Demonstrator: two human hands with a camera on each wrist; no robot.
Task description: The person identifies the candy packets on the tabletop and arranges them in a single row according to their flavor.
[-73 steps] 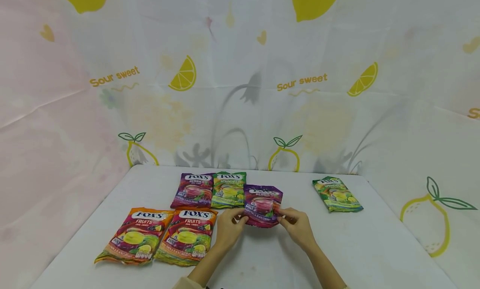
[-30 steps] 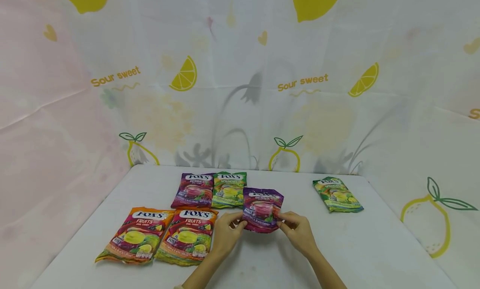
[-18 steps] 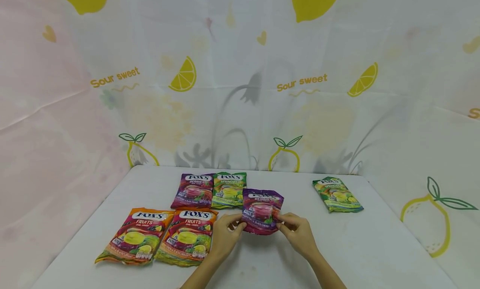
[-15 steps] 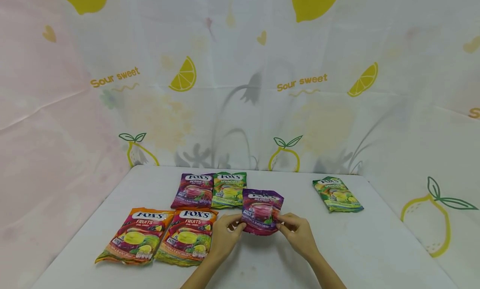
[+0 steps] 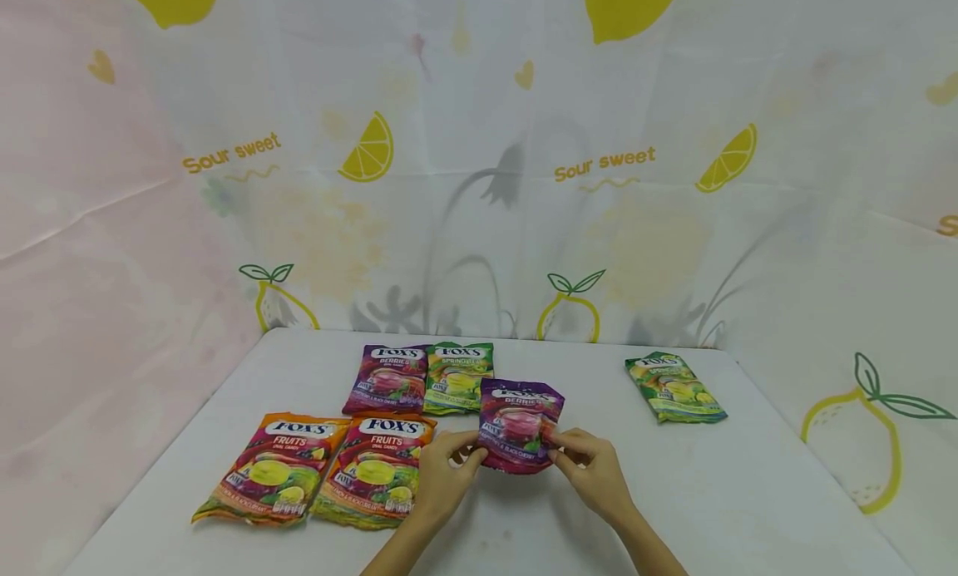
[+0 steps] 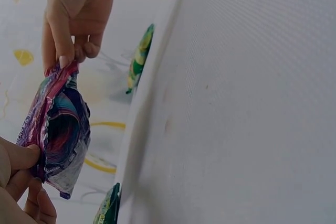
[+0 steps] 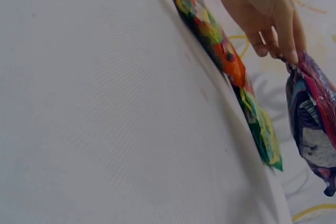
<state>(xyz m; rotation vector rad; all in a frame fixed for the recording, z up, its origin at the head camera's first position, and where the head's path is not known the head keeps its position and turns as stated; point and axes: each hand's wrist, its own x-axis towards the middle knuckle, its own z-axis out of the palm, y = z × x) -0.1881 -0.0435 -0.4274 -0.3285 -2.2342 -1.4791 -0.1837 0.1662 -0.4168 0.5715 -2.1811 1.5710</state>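
Purple candy bag (image 5: 520, 426), glossy, "Berries" lettered across front, hung tilted above white table (image 5: 718, 493). Left hand (image 5: 447, 475) and right hand (image 5: 594, 475) each pinched lower corner, fingers curled, forearms (image 5: 407, 539) slanting inward. Nearest orange bag (image 5: 372, 476) lay beside left hand.

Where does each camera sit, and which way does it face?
Head: worn on the person's head, facing forward and down over the flat white tabletop; the left hand, right hand and both forearms show.
Left wrist: worn there, looking across the tabletop at the held purple, pillow-shaped plastic candy bag; both hands show.
Right wrist: worn there, looking across the tabletop toward an orange, plump plastic candy bag; the left hand shows, the right barely, if at all.
Shared: both wrist views show the purple bag and left hand.
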